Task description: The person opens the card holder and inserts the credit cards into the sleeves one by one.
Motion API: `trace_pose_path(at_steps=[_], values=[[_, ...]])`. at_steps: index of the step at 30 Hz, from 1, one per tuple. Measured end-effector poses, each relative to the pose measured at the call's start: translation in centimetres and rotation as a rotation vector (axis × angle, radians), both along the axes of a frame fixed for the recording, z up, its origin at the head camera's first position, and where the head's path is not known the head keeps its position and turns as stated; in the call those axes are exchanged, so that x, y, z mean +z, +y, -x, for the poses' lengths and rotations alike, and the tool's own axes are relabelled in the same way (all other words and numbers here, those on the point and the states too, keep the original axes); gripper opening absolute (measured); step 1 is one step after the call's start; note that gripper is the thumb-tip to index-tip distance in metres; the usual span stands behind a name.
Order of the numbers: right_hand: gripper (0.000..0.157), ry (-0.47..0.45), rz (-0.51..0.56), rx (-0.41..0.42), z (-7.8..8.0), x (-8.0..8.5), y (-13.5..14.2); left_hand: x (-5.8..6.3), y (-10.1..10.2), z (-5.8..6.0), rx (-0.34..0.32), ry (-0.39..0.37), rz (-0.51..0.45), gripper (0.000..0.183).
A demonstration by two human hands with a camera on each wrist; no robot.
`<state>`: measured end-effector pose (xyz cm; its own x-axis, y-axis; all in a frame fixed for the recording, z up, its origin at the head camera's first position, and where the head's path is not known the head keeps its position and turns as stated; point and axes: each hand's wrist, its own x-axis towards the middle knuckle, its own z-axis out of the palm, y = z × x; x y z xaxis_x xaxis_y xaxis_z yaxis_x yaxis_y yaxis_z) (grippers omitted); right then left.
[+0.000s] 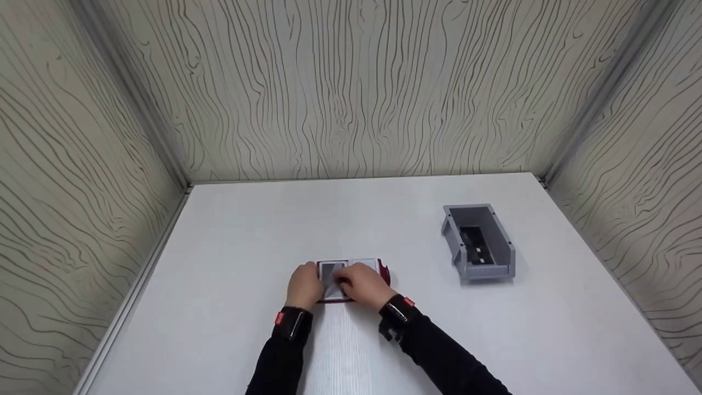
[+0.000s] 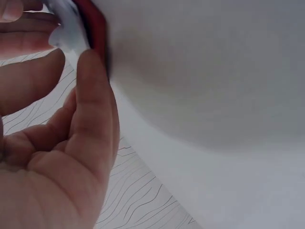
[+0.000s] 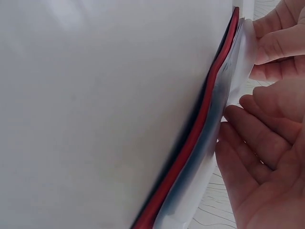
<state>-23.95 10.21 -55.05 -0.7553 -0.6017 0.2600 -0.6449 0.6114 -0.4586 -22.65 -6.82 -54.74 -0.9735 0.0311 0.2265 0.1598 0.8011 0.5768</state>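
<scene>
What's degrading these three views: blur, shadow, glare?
Head: mostly even light, small glints on the dark wristbands, shadow at the grey bin's base; left wrist: red cover blurry, broad soft shadow across the tabletop; right wrist: hazy bright patch on the tabletop, upper left.

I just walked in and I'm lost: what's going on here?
A person has both hands at a red wallet-like holder, open on the white table. The left hand grips its left edge; the right hand is bent over its clear window, though whether it pinches the plastic is hard to tell. To the right stands a grey bin.
</scene>
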Motion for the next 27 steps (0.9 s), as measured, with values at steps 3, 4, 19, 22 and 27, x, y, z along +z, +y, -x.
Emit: trace_pose_path(at_steps=[3, 4, 19, 22, 27], values=[[0.021, -0.016, 0.003, -0.002, -0.01, 0.03, 0.02, 0.26, 0.19, -0.22, 0.003, 0.007, -0.009, 0.011], [0.021, -0.02, 0.004, -0.004, -0.03, 0.03, 0.02, 0.32, 0.24, -0.32, 0.002, 0.009, -0.011, 0.012], [0.018, -0.041, 0.001, -0.019, -0.15, 0.05, 0.05, -0.36, 0.47, -0.69, -0.036, 0.034, 0.034, 0.018], [0.019, -0.036, -0.004, -0.027, -0.25, 0.09, 0.06, -0.39, 0.45, -0.68, -0.043, 0.047, 0.051, 0.02], [0.021, -0.034, -0.014, -0.041, -0.48, 0.28, 0.08, -0.41, 0.36, -0.62, -0.049, 0.035, 0.052, 0.022]])
